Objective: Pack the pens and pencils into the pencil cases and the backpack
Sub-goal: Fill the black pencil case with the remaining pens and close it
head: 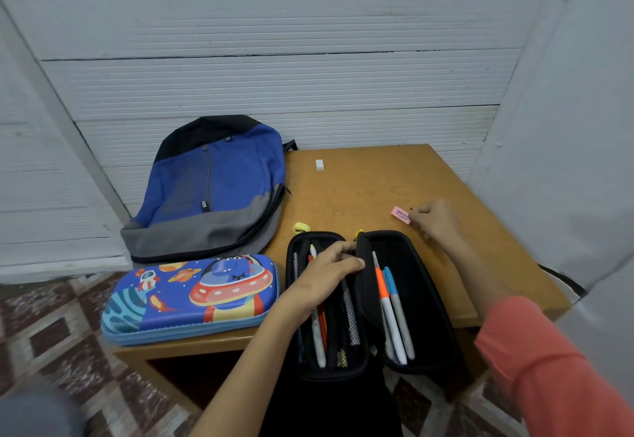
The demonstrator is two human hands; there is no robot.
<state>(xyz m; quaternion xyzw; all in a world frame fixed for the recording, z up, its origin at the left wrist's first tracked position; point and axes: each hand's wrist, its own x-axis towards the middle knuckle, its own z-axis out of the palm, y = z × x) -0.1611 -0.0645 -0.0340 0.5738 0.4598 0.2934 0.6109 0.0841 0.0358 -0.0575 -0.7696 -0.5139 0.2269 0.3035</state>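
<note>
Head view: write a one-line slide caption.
Left hand holds the open black pencil case while the right hand reaches for the pink eraser.

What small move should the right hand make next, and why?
Probably lift the pink eraser and carry it into the black pencil case: the right hand is at the eraser, and the left hand holds the middle flap, so the case lies open.

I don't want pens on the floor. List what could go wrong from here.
1. The open black pencil case overhangs the near edge of the table; if the left hand, gripping its divider flap, tugs, the case may tip and spill the pens.
2. The white eraser lies far back on the table and could be forgotten.
</note>
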